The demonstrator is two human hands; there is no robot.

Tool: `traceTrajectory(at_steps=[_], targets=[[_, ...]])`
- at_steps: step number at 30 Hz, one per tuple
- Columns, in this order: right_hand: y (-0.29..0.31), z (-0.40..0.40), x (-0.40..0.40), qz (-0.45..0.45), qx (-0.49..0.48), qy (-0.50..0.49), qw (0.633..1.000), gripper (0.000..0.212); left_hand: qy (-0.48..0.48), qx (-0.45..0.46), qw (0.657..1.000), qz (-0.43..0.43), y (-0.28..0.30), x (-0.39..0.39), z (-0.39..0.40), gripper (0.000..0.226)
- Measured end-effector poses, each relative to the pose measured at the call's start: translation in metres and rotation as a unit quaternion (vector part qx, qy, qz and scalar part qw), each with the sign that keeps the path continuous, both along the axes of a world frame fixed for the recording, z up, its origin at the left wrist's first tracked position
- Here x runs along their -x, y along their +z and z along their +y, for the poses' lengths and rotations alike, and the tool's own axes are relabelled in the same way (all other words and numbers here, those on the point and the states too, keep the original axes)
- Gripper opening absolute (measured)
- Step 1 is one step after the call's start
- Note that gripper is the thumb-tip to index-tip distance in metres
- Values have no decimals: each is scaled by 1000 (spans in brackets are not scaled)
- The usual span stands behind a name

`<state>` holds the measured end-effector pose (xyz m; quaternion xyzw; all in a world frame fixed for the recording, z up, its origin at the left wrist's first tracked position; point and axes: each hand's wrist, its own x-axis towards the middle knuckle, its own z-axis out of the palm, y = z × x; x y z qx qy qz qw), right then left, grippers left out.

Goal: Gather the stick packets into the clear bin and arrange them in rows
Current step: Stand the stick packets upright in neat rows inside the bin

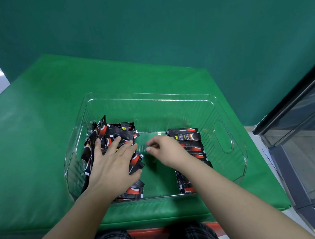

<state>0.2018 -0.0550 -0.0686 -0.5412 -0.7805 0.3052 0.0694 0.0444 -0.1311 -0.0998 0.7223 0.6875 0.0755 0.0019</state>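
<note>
Left hand (112, 164): flat, fingers straight, steadying the loose heap (113, 135) at the clear bin's (226, 100) left wall.
Right hand (168, 150): loosely curled, holding nothing, beside the tidy row (189, 141).

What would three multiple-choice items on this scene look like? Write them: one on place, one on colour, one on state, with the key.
1. Where does the neat row of packets lie in the clear bin?
A. right side
B. far wall
C. outside it

2. What colour is the table cover?
A. blue
B. green
C. white

3. What is the left hand doing?
A. hanging off the table
B. gripping the bin's handle
C. resting flat on the loose pile

Key: A, the row runs along the bin's right side; B, the cover is green all over; C, its fingers are spread on the pile.
</note>
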Motion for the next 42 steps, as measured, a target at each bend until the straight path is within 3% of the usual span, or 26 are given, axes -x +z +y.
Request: traceTrajectory(at_steps=[3,7,11,17,20,25,28,33,37,42], targets=[[-8,-7,10,53,74,-14,996,37,8,-10,1000,-21,2,-1,0,82],[-17,-11,19,74,79,-28,994,38,6,-30,999,-25,-3,-1,0,84],[-11,-10,13,75,71,-23,994,12,2,-30,999,-21,-2,0,0,84],[4,8,-29,-19,25,-118,992,15,-4,-17,1000,-26,1,-1,0,84],[12,19,-50,-55,2,-177,983,27,-4,-19,999,-26,-1,0,0,83],[22,23,-59,-139,-33,-200,969,15,-4,-15,1000,-23,0,0,0,83],[21,20,-59,-161,-50,-214,962,29,-2,-6,1000,-14,1,-1,0,83],[19,18,-58,-190,-86,-236,949,30,-4,-18,1000,-17,-2,1,0,82],[22,13,-54,-235,-116,-216,941,41,-4,-16,1000,-11,-2,1,1,82],[15,-7,-37,-247,-157,-74,953,46,0,-1,1000,-11,0,-1,1,81]])
